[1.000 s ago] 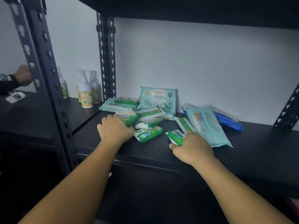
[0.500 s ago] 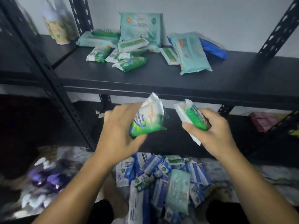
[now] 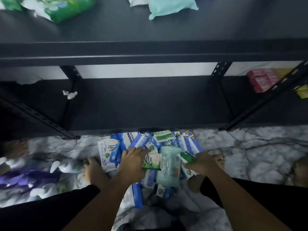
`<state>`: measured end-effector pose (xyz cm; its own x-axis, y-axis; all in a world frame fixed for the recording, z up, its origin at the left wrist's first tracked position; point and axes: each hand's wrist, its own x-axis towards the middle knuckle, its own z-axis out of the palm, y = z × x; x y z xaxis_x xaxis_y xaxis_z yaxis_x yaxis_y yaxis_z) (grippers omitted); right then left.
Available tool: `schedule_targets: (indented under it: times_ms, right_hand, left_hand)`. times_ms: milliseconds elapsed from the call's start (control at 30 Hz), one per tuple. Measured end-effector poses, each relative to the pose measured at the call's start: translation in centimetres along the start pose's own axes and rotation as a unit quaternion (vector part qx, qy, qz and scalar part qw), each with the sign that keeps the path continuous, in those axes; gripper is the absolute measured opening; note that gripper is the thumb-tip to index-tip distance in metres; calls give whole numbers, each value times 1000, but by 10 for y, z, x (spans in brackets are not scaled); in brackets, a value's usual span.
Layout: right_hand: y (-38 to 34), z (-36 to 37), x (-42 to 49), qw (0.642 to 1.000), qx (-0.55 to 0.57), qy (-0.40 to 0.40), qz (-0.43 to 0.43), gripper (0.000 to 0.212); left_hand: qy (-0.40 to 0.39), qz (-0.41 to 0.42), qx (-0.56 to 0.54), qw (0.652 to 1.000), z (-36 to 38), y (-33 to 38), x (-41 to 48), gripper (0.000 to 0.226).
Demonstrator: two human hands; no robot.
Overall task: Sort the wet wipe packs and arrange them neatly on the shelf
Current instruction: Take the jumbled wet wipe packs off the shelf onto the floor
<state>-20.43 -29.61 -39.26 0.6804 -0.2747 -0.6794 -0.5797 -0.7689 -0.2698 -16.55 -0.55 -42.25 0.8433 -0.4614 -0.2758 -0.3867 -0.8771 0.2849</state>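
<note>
Green packs [image 3: 150,163] are staying gripped in your left hand [image 3: 133,160] and right hand [image 3: 203,164] fingers as you are dropping from shelf [image 3: 150,52] to the six-o'clock floor pile [image 3: 126,141], probably gathering more.

Matt black metal shelf [image 3: 150,52]; glossy plastic wipe packs [image 3: 126,142]; smooth, marble-patterned floor [image 3: 250,147].

Crumpled white scrap [image 3: 70,94] was seen left of centre. Pink boxes [image 3: 261,80] were stacked far right, yellow items [image 3: 302,91] just beside them. Purple bottles [image 3: 25,179] were laid on marbled floor [image 3: 250,147], blurred.
</note>
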Motion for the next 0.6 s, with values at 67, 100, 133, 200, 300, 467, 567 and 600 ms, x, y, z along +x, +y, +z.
schedule_targets:
  times_ms: [67, 100, 133, 200, 300, 467, 567, 600]
  right_hand:
    - [1, 1, 13, 1000, 13, 4, -10, 36]
    - [0, 2, 19, 999, 36, 15, -20, 36]
    - [0, 4, 24, 997, 57, 35, -28, 36]
    - [2, 7, 31, 997, 45, 59, -33, 41]
    - [10, 15, 37, 995, -62, 75, -25, 55]
    - [-5, 21, 48, 992, -10, 115, -41, 49]
    - [-30, 27, 59, 997, 21, 57, -46, 62]
    - [-37, 30, 63, 998, 24, 33, -45, 68]
  left_hand:
    - [4, -14, 3, 1000, 7, 8, 16, 72]
    - [5, -19, 0, 1000, 9, 12, 23, 73]
    - [5, -23, -7, 1000, 11, 15, 28, 74]
    - [1, -29, -21, 999, 19, 19, 38, 76]
    - [1, -42, -34, 999, 31, 17, 40, 74]
    - [18, -89, -75, 993, 40, 4, 31, 64]
    - [64, -133, -132, 980, 38, -7, 30, 66]
    - [83, -153, -158, 972, 35, -11, 30, 68]
